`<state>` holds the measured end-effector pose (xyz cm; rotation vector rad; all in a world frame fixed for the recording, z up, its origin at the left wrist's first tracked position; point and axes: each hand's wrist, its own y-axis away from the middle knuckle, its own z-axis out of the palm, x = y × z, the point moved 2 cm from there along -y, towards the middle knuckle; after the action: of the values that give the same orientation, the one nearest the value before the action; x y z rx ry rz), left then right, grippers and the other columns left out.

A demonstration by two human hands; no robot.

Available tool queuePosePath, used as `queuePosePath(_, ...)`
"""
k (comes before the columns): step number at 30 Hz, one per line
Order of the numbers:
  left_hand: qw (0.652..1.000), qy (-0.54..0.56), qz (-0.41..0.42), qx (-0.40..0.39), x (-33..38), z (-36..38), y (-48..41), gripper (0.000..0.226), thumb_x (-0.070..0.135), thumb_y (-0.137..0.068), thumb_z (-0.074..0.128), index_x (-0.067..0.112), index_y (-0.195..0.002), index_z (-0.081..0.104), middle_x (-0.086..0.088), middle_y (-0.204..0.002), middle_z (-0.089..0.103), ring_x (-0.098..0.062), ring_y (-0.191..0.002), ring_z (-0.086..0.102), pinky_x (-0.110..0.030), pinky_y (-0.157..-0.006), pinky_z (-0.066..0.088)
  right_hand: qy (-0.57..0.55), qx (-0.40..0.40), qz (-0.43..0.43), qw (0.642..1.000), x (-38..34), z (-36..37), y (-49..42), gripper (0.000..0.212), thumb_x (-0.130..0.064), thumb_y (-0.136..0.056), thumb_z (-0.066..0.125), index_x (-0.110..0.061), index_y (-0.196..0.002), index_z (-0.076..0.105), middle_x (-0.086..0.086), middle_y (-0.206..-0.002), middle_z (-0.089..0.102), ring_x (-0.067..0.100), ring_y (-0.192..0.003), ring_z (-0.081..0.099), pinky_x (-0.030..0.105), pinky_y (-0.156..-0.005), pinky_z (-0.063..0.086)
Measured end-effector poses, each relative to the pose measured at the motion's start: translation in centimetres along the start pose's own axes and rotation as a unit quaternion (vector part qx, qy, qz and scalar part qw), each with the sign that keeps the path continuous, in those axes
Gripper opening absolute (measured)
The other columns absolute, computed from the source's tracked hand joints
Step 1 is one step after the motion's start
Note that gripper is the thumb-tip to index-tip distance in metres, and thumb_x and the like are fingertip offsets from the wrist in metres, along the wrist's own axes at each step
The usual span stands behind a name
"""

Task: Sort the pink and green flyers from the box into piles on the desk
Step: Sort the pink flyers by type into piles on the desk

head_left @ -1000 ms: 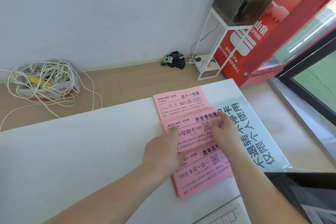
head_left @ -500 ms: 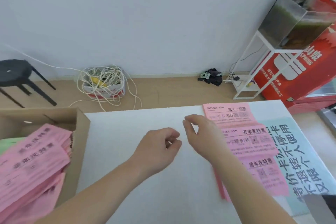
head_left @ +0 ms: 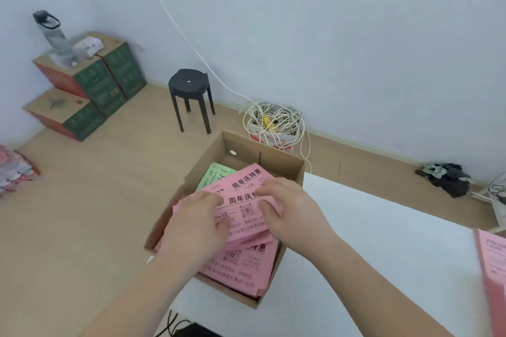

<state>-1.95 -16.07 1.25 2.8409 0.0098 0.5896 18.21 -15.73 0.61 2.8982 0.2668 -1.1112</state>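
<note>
An open cardboard box (head_left: 294,172) stands at the left end of the white desk (head_left: 383,241). It holds a loose heap of pink flyers (head_left: 241,257), and a green flyer (head_left: 213,175) peeks out at the back. Both my hands are inside the box on the top pink flyer (head_left: 242,210). My left hand (head_left: 197,227) lies over its left side with fingers bent around the edge. My right hand (head_left: 290,210) pinches its right side between thumb and fingers. A pile of sorted pink flyers (head_left: 494,262) lies at the desk's right edge, cut off by the frame.
A black stool (head_left: 191,96) and a tub of tangled white cord (head_left: 276,126) stand on the wooden floor behind the box. Stacked cartons (head_left: 90,85) with a bottle on top sit at the back left. Dark cloth (head_left: 446,178) lies by the wall at right.
Both hands left the pink pile on the desk and moved left into the box, where they now take hold of the top pink flyer. My view swung left with them.
</note>
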Motion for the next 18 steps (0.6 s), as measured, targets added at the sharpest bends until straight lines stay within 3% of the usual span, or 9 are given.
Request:
queuePosePath(4,0.999,-0.035,0.015,-0.022,-3.4,-0.1,-0.9,0.067,0.059,-0.084,0.069,0.025,-0.139,0.054,0.006,-0.148,0.048,-0.020,-0.137,0.039,-0.033,-0.112,0.036,0.103,-0.125,0.057,0.985,-0.1,3.0,-0.4,0.038,-0.047,-0.097,0.060,-0.038,-0.133,0.062,-0.021,-0.152,0.043,0.005,-0.140,0.038,0.032,-0.109,0.044)
queuePosePath(10,0.993,-0.088,0.050,-0.068,-3.3,-0.5,-2.8,0.085,0.066,-0.082,0.065,0.027,-0.150,0.031,0.002,-0.143,0.045,-0.024,-0.135,0.037,-0.038,-0.115,0.034,0.141,-0.124,0.070,0.980,-0.5,3.6,-0.5,0.042,-0.056,-0.094,0.060,-0.043,-0.134,0.059,-0.027,-0.152,0.039,0.001,-0.140,0.036,0.030,-0.109,0.042)
queuePosePath(12,0.988,-0.114,0.048,-0.097,-2.4,-0.9,-3.6,0.089,0.064,-0.079,0.070,0.027,-0.150,0.029,-0.002,-0.140,0.046,-0.028,-0.132,0.038,-0.042,-0.113,0.035,0.131,-0.127,0.084,0.980,-0.7,3.5,-0.8,0.039,-0.056,-0.093,0.063,-0.042,-0.129,0.063,-0.029,-0.147,0.042,-0.001,-0.136,0.039,0.030,-0.106,0.044)
queuePosePath(15,0.987,-0.131,0.075,-0.049,-1.3,-2.3,-3.7,0.080,0.055,-0.077,0.074,0.032,-0.142,0.034,0.000,-0.128,0.041,-0.025,-0.124,0.040,-0.040,-0.104,0.036,0.092,-0.124,0.104,0.983,-1.0,3.2,-1.1,0.036,-0.052,-0.092,0.067,-0.041,-0.126,0.064,-0.030,-0.136,0.047,-0.003,-0.123,0.044,0.025,-0.102,0.044)
queuePosePath(18,0.993,0.014,0.115,-0.028,-2.2,-2.6,-3.0,0.063,0.021,-0.089,0.063,0.040,-0.144,0.039,0.010,-0.121,0.044,-0.017,-0.116,0.049,-0.032,-0.095,0.045,0.083,-0.113,0.084,0.987,-1.4,2.7,-1.3,0.070,-0.044,-0.090,0.073,-0.042,-0.151,0.039,-0.022,-0.148,0.038,0.006,-0.139,0.036,0.029,-0.110,0.041)
